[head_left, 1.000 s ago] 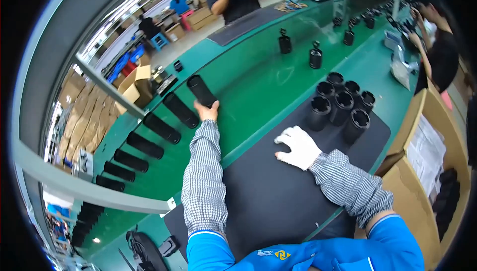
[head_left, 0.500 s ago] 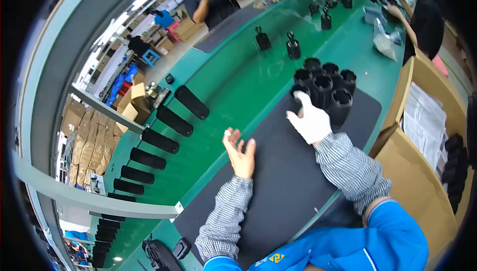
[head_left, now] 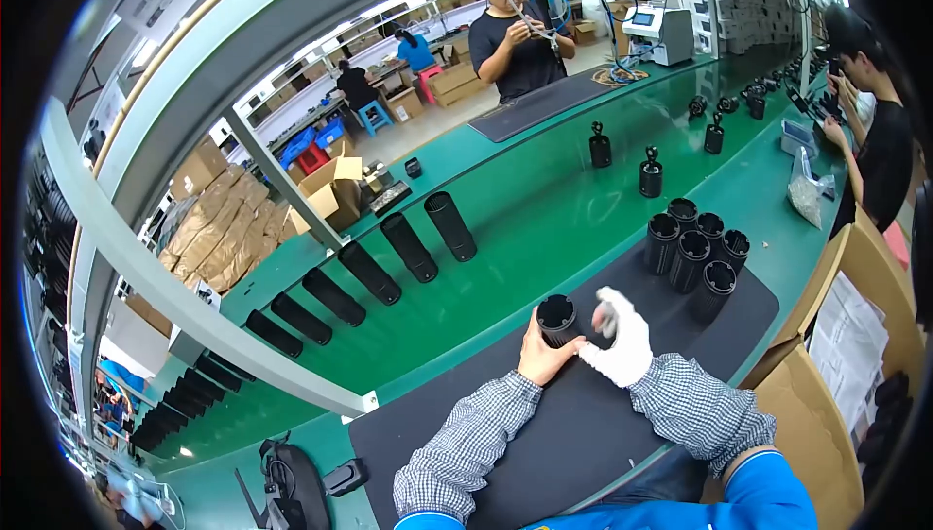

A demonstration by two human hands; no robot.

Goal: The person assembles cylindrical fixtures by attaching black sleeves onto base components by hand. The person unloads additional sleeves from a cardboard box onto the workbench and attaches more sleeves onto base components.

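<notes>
Shifted since the earlier frame from the tube cluster (head_left: 691, 260) into the left hand (head_left: 544, 360), gripped around the black tube (head_left: 558, 336): near-upright, open end up, just left of the right hand (head_left: 625, 343), half-curled, thumb apart.

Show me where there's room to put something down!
The dark mat is bare between the checked sleeves, and so is the green surface between the mat and the black tubes. It's crowded where ridged cylinders bunch together.

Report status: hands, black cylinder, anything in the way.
Left hand gripping black cylinder, open end up. Gloved right hand open, close beside. Six cylinders stand farther right; nothing seen blocking.
</notes>
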